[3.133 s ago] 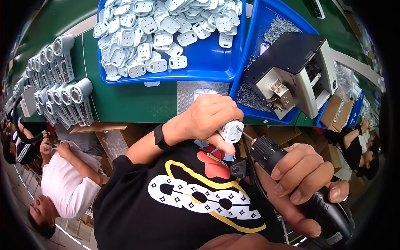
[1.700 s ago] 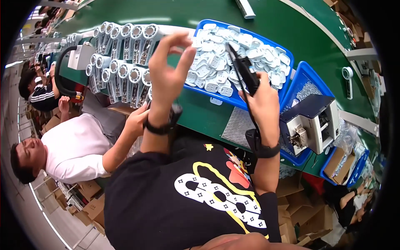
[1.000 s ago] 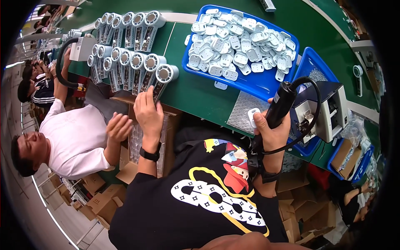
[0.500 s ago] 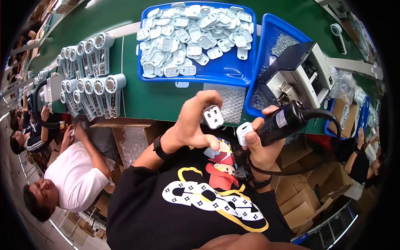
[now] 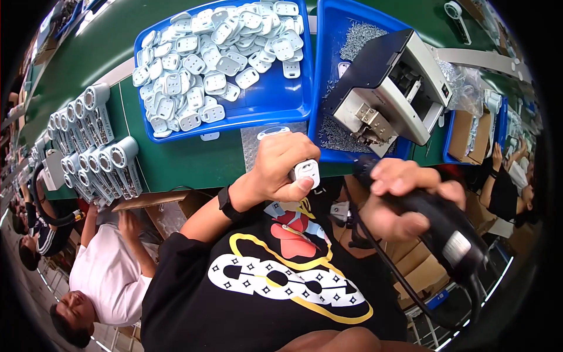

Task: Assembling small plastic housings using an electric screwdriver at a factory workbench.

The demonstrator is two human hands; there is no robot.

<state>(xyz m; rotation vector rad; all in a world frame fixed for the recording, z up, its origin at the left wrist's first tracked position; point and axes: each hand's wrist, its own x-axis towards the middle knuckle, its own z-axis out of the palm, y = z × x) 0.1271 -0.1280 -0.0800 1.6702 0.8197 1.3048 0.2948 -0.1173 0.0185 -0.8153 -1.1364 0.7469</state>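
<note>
Far left: two rows of pale-blue handheld fan bodies with round heads (image 5: pixel 122 154), standing on the green tabletop (image 5: pixel 126 97); I log the nearest as the clearest.
Next: one large blue plastic tray (image 5: pixel 267 105), heaped with pale-blue rounded caps (image 5: pixel 193 64), each pierced with holes.
Below it: one sheet of clear bubble wrap (image 5: pixel 250 148), partly hidden by my left grip (image 5: pixel 280 170). That grip is closed firmly around one pale-blue plastic housing (image 5: pixel 307 170), its holed end turned to the right, above the black shirt (image 5: pixel 176 293).
Then: one blue tray of loose silver screws (image 5: pixel 360 40), bearing a black-and-silver box-shaped machine (image 5: pixel 375 88).
Below that: my right grip (image 5: pixel 404 202), blurred, fingers wrapped about one black corded electric screwdriver (image 5: pixel 437 226); its front end is apart from the housing, and I cannot make out the bit.
Far right: one small blue bin (image 5: pixel 502 120) containing an open brown cardboard box (image 5: pixel 472 135).
</note>
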